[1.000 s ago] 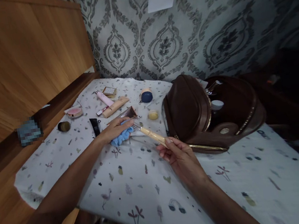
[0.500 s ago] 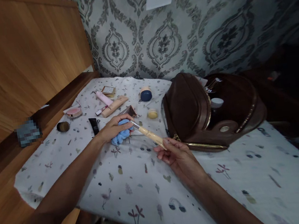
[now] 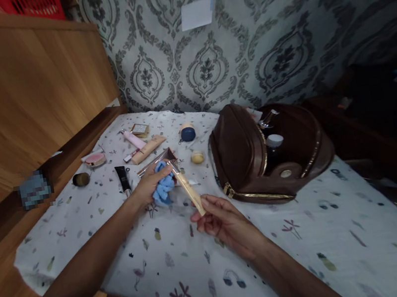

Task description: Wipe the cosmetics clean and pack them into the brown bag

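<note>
My left hand (image 3: 151,182) is closed around a crumpled blue cloth (image 3: 164,186). In my right hand (image 3: 227,221) is a slim beige cosmetic tube (image 3: 188,188) with a silver end, pinched near its wide lower end. The silver end points up and left and meets the cloth at my left fingers; the cloth hides its tip. Behind my left hand lies a brown, silver-edged wedge-shaped item (image 3: 168,156). A black tube (image 3: 123,178) lies left of that hand. A small round yellow item (image 3: 197,157) sits beyond the held tube.
An open brown leather bag (image 3: 238,147) with gold zips stands at right, a white-capped item (image 3: 275,141) inside. A peach tube (image 3: 149,149), pink tube (image 3: 133,140), gold compact (image 3: 140,129), pink compact (image 3: 95,159), dark-blue jar (image 3: 187,132) and brown-topped round item (image 3: 81,179) lie farther back.
My right hand has moved left and slightly down, and the tube stands steeper. My left hand has turned, with more of the cloth showing. The view has shifted slightly.
</note>
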`<state>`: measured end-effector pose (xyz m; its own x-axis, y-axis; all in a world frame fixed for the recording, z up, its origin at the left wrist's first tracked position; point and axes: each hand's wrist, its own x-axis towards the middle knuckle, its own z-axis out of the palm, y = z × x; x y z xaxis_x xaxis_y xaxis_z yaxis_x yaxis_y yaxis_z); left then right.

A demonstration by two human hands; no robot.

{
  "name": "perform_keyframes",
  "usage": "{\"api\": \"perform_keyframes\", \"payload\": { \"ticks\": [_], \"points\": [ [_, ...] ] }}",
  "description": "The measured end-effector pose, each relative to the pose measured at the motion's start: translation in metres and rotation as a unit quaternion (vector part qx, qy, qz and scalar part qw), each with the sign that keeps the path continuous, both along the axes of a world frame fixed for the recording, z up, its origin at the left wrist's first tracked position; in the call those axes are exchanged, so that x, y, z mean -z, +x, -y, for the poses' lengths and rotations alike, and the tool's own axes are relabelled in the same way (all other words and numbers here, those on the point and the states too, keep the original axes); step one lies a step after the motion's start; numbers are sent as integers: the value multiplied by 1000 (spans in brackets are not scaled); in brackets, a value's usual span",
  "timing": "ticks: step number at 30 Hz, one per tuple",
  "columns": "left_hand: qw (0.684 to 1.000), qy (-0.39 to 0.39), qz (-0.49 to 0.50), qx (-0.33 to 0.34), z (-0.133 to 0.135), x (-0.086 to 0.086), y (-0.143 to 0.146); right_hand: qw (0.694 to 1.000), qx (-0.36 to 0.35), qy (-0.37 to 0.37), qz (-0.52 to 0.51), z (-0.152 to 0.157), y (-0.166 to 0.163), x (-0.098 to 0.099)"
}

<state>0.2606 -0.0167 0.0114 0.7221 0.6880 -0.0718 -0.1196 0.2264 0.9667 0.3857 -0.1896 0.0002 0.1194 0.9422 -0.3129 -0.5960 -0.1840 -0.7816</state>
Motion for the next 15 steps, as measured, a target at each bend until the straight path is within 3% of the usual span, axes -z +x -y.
{"api": "perform_keyframes", "payload": {
  "ticks": [5,8,12,15],
  "points": [
    [988,-35,-29,147,29,5,8,1000,-19,8,13,1,-2,3],
    [984,-29,-13,177,33,4,8,992,-27,30,117,1,3,2],
    [971,4,-49,232,27,-2,2,951,41,67,301,1,7,-1],
    [944,62,-92,311,27,-9,-2,948,92,82,292,2,8,-2]
  ]
}}
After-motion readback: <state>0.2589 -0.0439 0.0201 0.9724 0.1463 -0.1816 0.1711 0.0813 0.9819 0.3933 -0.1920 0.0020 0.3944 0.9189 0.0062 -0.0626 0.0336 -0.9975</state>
